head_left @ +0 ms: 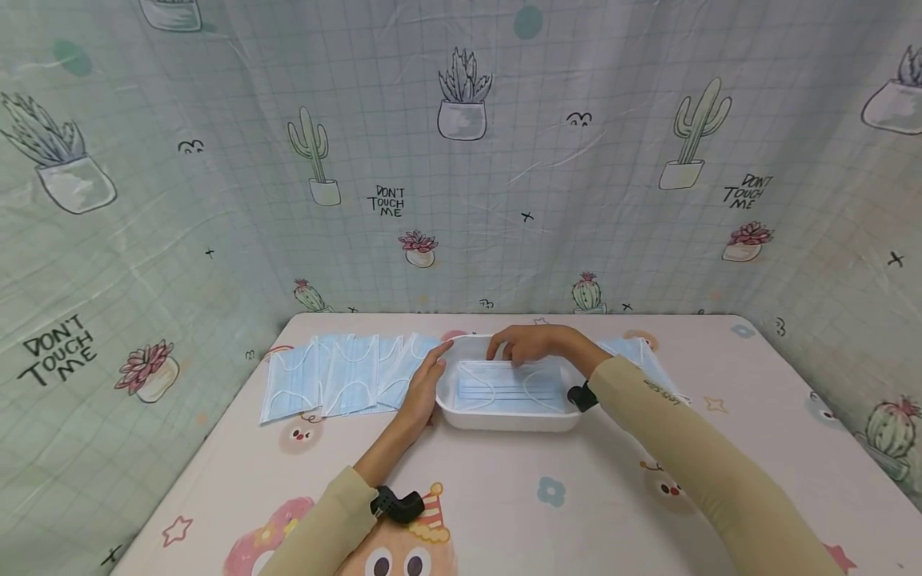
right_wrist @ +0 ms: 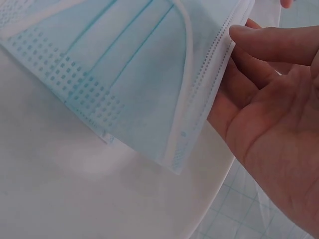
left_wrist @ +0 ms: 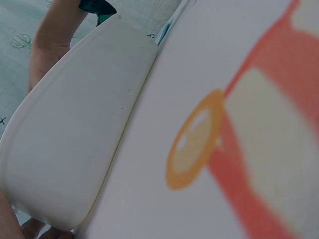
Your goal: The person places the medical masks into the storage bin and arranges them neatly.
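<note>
A white plastic tub (head_left: 504, 422) stands on the table, with a light-blue pleated face mask (head_left: 504, 388) in it, its white ear loops lying across the front. My right hand (head_left: 529, 342) reaches over the tub's far side and pinches the mask's upper edge, thumb in front and fingers behind, as the right wrist view shows of the mask (right_wrist: 134, 74) and hand (right_wrist: 274, 94). At the tub's left end, my left hand (head_left: 421, 392) holds its wall near the rim. In the left wrist view the tub's side (left_wrist: 79, 119) hides most of that hand's fingers.
Several more blue masks (head_left: 350, 376) lie overlapping to the left of the tub. Others (head_left: 637, 356) lie at its right, partly behind the right forearm. A patterned curtain (head_left: 461, 184) rises behind the table (head_left: 504, 496), which has a printed cover.
</note>
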Demonstrator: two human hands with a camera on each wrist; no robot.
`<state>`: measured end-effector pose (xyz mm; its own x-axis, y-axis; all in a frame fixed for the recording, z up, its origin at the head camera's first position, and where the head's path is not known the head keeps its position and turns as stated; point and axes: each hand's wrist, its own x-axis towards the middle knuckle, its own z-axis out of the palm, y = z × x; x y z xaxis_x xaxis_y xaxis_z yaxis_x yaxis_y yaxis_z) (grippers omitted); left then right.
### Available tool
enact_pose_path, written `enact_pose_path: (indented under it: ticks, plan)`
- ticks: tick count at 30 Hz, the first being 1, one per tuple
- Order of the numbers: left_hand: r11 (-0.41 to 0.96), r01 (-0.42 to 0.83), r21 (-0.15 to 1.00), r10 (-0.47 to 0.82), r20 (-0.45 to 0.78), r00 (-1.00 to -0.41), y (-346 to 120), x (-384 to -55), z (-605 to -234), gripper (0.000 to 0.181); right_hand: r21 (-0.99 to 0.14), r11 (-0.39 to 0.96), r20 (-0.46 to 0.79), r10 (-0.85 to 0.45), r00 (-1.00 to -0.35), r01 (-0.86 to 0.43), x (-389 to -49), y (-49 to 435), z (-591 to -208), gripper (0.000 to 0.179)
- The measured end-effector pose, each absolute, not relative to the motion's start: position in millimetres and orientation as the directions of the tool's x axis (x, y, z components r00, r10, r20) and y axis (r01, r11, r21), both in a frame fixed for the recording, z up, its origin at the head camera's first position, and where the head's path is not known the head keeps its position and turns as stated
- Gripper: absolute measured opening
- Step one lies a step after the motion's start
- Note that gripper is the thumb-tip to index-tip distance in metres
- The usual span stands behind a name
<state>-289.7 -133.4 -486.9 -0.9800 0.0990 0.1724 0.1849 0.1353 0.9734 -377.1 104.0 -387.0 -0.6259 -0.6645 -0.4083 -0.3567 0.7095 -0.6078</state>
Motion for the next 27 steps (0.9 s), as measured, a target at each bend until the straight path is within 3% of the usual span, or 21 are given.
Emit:
enact_pose_path:
  ticks: [27]
  plan:
    - [0.127, 0.182, 0.975, 0.103, 0.17, -0.98, -134.0, -290.4, -486.7, 0.047, -0.634, 0.709, -0.445, -0.661, -0.604, -0.309, -377.1, 106.1, -383.6, 0.051]
